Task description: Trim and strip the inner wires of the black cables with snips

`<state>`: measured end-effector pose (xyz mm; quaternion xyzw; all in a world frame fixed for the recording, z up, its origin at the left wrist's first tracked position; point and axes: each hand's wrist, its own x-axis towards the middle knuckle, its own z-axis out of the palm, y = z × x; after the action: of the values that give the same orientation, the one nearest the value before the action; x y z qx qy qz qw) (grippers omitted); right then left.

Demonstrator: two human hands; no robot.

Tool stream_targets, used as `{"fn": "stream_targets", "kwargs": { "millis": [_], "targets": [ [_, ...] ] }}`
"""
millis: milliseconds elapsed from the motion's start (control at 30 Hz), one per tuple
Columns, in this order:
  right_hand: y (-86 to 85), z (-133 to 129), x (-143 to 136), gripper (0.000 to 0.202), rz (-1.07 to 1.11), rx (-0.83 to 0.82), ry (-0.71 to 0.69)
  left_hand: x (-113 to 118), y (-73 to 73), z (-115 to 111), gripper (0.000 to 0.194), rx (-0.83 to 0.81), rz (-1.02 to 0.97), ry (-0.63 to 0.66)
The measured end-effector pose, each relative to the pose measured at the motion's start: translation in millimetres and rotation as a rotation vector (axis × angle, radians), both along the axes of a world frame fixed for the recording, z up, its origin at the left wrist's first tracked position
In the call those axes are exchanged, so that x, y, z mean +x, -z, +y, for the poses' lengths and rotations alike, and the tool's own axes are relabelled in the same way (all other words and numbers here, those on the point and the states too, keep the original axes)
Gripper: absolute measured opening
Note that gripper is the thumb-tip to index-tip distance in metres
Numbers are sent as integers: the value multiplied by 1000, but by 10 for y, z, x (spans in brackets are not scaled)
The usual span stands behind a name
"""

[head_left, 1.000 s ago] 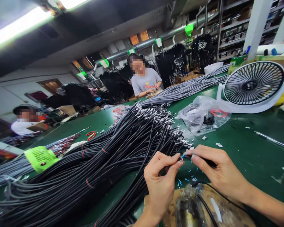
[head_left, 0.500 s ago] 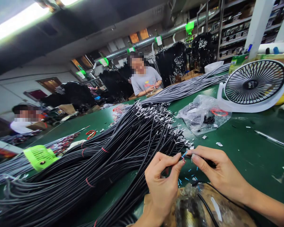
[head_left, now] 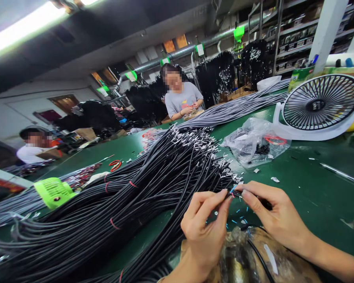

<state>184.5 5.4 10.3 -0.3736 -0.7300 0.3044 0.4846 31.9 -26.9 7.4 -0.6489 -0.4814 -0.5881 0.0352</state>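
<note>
Two hands are meeting just right of the black cable bundle (head_left: pixel 159 165), beside its pale tips. The left hand (head_left: pixel 205 224) is forming a fingertip pinch on thin red and blue wires (head_left: pixel 233 191), while the right hand (head_left: pixel 279 214) is gripping a dark cable end (head_left: pixel 238 193) between thumb and forefinger. They are holding from opposite sides, seemingly so that the coloured strands are showing and neither side is swinging loose; how the strands are joining is too small to tell. Pink ties (head_left: pixel 132 184) are circling the bundle, probably stopping its lengths from spreading. Blue snippets (head_left: pixel 238 211) are lying right of the bundle on the green table (head_left: pixel 309 169). A clear plastic bag (head_left: pixel 244 147) is resting beside the bundle's tips, perhaps for easy reach, and a white fan (head_left: pixel 315 105) is standing farther right of the bundle, apparently angled for airing the worker
</note>
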Motion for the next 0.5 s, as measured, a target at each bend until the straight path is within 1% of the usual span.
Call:
{"fn": "stream_targets", "kwargs": {
  "millis": [67,133,233,300,400,467,500],
  "targets": [
    [-3,-4,8,22,-2,17,36,-5,-11,-8,19,-2,43,-25],
    [-8,-8,11,22,-1,27,50,-21,-21,-22,17,-16,89,-24],
    [-9,-8,11,21,6,42,30,-54,-28,-47,17,-52,136,-3],
    [-7,-3,14,20,11,52,13,-68,-41,-58,14,-109,135,29],
    [-9,9,28,19,16,69,-2,-72,-100,-52,9,-242,71,92],
    [-17,18,40,19,9,82,-18,-76,-161,-28,18,-381,-21,162],
    [-23,23,47,19,2,86,-31,-81,-190,-11,24,-466,-91,220]
  ]
}}
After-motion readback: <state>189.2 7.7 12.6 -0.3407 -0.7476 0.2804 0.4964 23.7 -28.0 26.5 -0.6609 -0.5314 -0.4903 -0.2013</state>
